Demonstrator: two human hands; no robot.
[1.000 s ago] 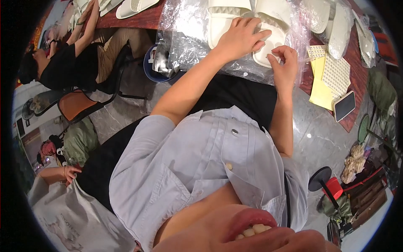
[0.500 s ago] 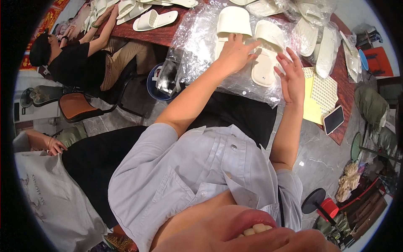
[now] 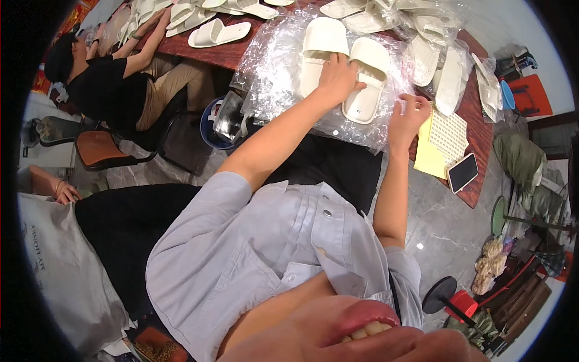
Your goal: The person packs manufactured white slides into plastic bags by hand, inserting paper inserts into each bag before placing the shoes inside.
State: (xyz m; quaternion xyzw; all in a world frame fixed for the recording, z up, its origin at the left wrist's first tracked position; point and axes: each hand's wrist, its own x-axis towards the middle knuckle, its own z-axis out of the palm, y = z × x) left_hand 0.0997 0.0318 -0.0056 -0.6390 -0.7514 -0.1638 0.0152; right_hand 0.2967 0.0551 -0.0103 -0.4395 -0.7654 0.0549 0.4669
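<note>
A pair of cream slippers lies on clear plastic sheeting (image 3: 271,78) at the table's front, the left slipper (image 3: 325,37) beside the right slipper (image 3: 362,105). Across them lies my left hand (image 3: 339,79), its fingertips at the edge of the left slipper's strap and its thumb spread toward the right slipper. My right hand (image 3: 410,117) is raised at the sheeting's right edge, fingers bent inward; whatever is between them is too small to make out. Beside it are a yellow sheet (image 3: 427,158) and a sheet of small stickers (image 3: 448,137).
A phone (image 3: 462,173) lies at the table's right corner. Bagged slippers (image 3: 425,57) crowd the back right; loose slippers (image 3: 218,33) lie at the back left. Another person (image 3: 111,84) sits working at the left. A blue bin (image 3: 211,130) stands below the table edge.
My right hand has drawn down, away from the right slipper, and its spread fingers have curled. The left hand stays at the slippers. The whole view has shifted slightly.
</note>
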